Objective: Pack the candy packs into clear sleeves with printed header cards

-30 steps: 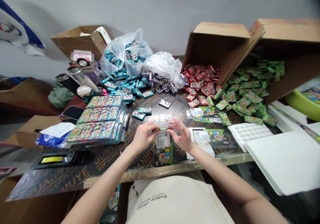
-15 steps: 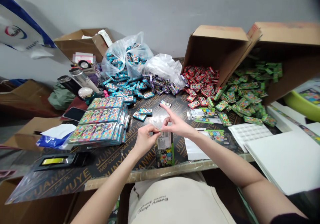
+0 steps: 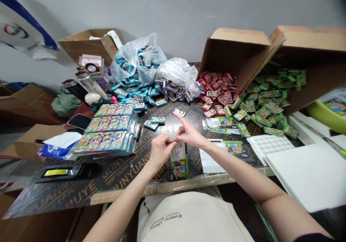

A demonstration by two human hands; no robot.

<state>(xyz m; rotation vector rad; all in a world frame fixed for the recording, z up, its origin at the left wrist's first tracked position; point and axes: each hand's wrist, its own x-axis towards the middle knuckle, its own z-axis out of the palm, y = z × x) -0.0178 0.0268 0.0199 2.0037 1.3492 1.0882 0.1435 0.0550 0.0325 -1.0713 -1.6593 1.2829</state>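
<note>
My left hand (image 3: 160, 150) is closed in a pinch at the upper end of a printed plastic bag (image 3: 178, 168). This bag lies near the table's front edge, black and green at its lower end. My right hand (image 3: 189, 135) pinches at the same spot, thumb against fingers, its index finger stretched forward. The fingers partly hide the bag's edge. Just beyond them is crumpled clear plastic (image 3: 166, 129). Two small blue boxes (image 3: 154, 123) lie left of that plastic, and a single purple-and-white box (image 3: 179, 112) sits past my right fingertip.
Stacked filled packs (image 3: 108, 130) stand at left, near a tape dispenser (image 3: 65, 172). Behind are heaped blue boxes (image 3: 132, 92), purple boxes (image 3: 175, 90), red boxes (image 3: 216, 87) and green boxes (image 3: 265, 105). More printed bags (image 3: 224, 124) and white sheets (image 3: 308, 173) lie at right.
Both hands stay together at the bag, with only a slight shift of the left hand. The view has tilted a little; the boxes lie as before.
</note>
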